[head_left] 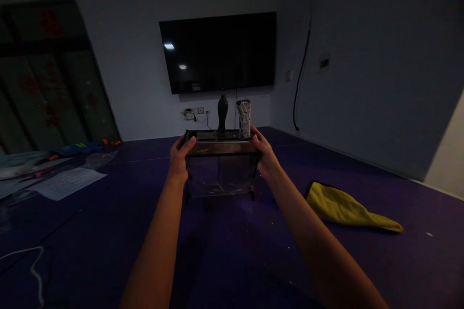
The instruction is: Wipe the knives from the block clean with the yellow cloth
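Between my two hands is a small box-like stand (221, 148) with a dark frame, a brown band along its upper edge and a see-through front panel. My left hand (179, 154) grips its left upper corner, thumb on the top edge. At the opposite corner, my right hand (266, 154) holds on with its thumb over the edge. A slim black vase-shaped piece (222, 113) stands upright on the top, near the middle. Close to my right thumb, a white-and-dark mottled upright piece (245, 118) rises from the top. The dim light hides whether the stand's feet touch the floor.
A yellow cloth (344, 207) lies on the purple floor (232, 260) to the right. Papers (70, 182) and plastic wrapping (101, 158) are spread at the left, with a white cord (34, 270) nearer. A television (221, 53) hangs on the far wall; a black cable (304, 58) dangles beside it.
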Available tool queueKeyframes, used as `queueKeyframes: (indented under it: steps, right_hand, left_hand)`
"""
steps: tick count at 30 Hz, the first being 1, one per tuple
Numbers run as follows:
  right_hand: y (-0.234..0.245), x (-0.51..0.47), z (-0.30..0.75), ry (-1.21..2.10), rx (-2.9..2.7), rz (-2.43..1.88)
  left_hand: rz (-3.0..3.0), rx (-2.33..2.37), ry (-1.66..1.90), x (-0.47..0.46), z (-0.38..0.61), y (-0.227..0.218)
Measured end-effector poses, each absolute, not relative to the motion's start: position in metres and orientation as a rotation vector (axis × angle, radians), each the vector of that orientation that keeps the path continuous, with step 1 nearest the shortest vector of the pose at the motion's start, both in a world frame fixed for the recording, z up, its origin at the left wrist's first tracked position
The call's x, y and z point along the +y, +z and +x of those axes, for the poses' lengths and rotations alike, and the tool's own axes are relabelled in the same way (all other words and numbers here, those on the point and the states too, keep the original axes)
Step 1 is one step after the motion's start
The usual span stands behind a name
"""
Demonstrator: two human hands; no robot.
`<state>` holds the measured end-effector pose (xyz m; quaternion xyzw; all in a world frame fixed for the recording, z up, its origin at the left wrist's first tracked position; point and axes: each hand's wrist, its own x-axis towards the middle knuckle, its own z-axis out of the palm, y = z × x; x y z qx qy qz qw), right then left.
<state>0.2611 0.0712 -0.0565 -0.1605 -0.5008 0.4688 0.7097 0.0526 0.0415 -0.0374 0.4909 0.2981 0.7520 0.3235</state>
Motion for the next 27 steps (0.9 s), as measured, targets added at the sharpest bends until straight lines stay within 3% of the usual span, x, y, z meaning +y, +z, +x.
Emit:
queueKeyframes:
  steps: [4, 8, 17, 27]
  right_hand:
    - [-0.061, 0.075, 0.258, 0.804, -1.216, -0.478]
    - [-0.062, 0.081, 0.27, 0.541, -1.282, -0.642]
    - [-0.054, 0.09, 0.308, 0.485, -1.051, -0.775]
    - [-0.056, 0.09, 0.318, 0.496, -0.966, -0.794]
  left_hand:
    - [1.226, 0.755, 2.023, 0.042, 0.043, -0.036]
    - [1.175, 0.866, 2.288, 0.049, 0.027, -0.036]
    - [0.946, 1.291, 2.677, 0.072, -0.039, -0.067]
    - [0.784, 1.514, 2.723, 0.074, -0.076, -0.091]
